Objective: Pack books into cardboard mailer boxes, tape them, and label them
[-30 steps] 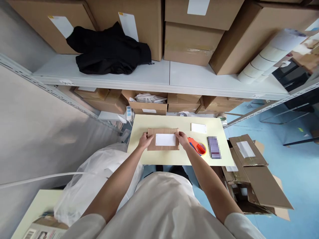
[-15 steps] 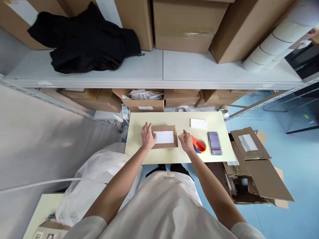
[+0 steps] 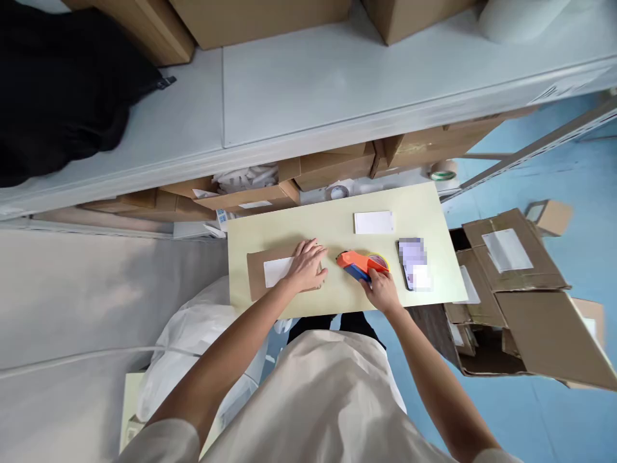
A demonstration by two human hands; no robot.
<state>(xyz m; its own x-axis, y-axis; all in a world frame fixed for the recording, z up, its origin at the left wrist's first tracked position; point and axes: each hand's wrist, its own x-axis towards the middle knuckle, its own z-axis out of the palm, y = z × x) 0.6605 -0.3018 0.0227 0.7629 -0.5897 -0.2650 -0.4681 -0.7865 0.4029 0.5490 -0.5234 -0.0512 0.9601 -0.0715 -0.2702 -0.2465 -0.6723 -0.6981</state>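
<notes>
My left hand rests with spread fingers on the right end of a small cardboard box. A white label on the box's top is partly covered by that hand. To the right, my right hand is closed on the rear of an orange and blue tape dispenser with a roll of tape in it. The dispenser points left, toward the box, with a gap between them. A stack of white labels lies behind it, and a phone lies to its right.
The pale table carries these things. Behind it stands a grey shelf with cartons and a black garment. Opened cartons sit on the blue floor at the right. A white plastic bag is at the left.
My left hand has moved across to the right end of the box. My right hand has taken hold of the tape dispenser, which is turned to point left. The head view has shifted and tilted.
</notes>
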